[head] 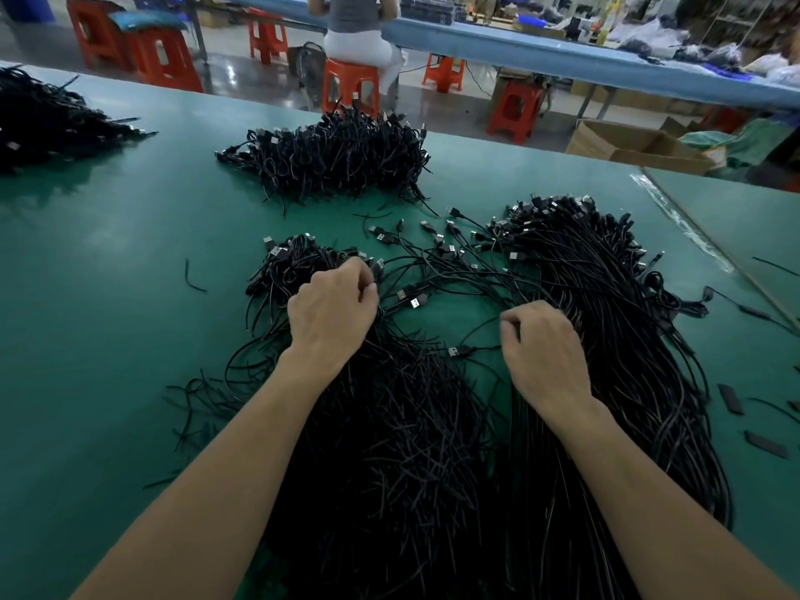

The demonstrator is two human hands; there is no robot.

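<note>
Work in hand: sorting black USB cables into aligned bundles on the green bench [112, 262].
Left hand [331, 313]: the fingers are curled tight, thumb against forefinger, clamped on the gathered bundle [389, 426] just behind its plug ends; held there, I judge, so that the plugs stay level with one another.
Gathered bundle: lies under the left forearm and runs toward the person, with the plugs bunched at the far end beside the knuckles and the cut tails splayed near the bench edge.
Right hand [543, 352]: the fingers are folded in and pinch the single cable [459, 351]; how the fingertips sit is hidden by the back of the hand.
Single cable: its silver plug points left, in the bare gap between the two hands, apart from both piles; likely being drawn across to join the left bundle.
Long sheaf [614, 322]: the uncounted stock, just beside the right hand, its strands lying parallel so that one can be pulled free.
Loose plugs [433, 244]: fanned out between the piles, beyond both hands.
Far heap [329, 162]: well apart, probably finished lots.
Corner heap [52, 119]: far left of the bench.
Black strips [731, 398]: scattered at the right.
Beyond the bench: red stools [350, 86] and a seated person [355, 23].
</note>
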